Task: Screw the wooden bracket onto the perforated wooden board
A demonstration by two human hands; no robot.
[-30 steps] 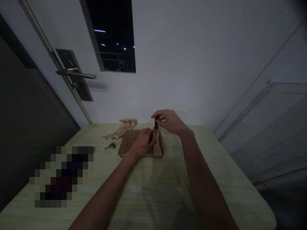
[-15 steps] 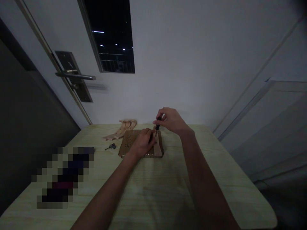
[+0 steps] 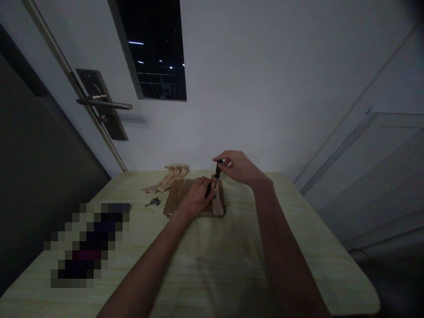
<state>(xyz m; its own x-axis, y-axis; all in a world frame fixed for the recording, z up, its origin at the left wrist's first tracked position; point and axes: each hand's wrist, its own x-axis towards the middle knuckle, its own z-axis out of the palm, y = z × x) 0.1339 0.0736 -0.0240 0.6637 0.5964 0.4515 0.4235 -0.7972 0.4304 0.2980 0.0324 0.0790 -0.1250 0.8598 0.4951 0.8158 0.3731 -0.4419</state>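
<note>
A brown perforated wooden board (image 3: 177, 196) lies on the pale table (image 3: 215, 260) near the wall. A light wooden strip (image 3: 217, 206) lies along its right side. My left hand (image 3: 196, 197) rests on the board with its fingers curled and pressed against the strip. My right hand (image 3: 237, 167) pinches the black handle of a small screwdriver (image 3: 217, 169), held upright with its tip down on the strip.
Several light wooden pieces (image 3: 167, 177) lie behind the board by the wall. A small pile of dark screws (image 3: 153, 202) sits left of the board. A pixelated object (image 3: 86, 244) covers the table's left part. A door with a metal handle (image 3: 103, 104) stands at left.
My right hand's fingers have shifted around the screwdriver handle, which stays upright on the strip. My left hand has stayed in place.
</note>
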